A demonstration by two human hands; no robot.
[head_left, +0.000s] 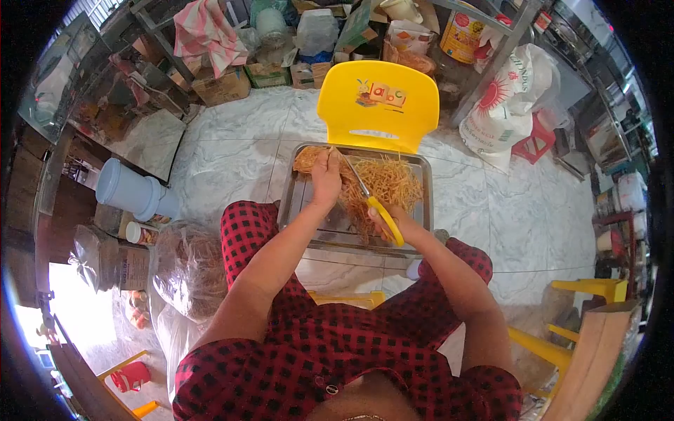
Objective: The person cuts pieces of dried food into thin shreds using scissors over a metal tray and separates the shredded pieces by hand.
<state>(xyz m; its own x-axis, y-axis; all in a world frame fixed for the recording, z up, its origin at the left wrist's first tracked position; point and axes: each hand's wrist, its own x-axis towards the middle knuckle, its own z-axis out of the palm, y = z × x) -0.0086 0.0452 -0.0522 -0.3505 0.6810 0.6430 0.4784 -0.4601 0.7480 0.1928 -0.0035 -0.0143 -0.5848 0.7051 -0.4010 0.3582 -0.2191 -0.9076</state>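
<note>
My left hand (326, 181) is closed on a bundle of dried, wrinkled orange-brown sheets (305, 161) at the left side of a metal tray (427, 182). My right hand (394, 223) grips the yellow handles of a pair of scissors (382, 214). Their blades point up and left, reaching close to the fingertips of my left hand; whether they are apart or together is hard to make out. A heap of thin golden-brown strips (393, 181) lies on the right of the tray, with darker strips spread below it, partly hidden behind the scissors and right hand.
A yellow chair (379, 98) stands behind the tray. White sacks (500, 105) lean at the right. On the left are stacked pale buckets (130, 188) and a large clear plastic bag (188, 266) of brown material. Boxes and containers crowd the back shelf. A yellow stool (593, 288) stands right.
</note>
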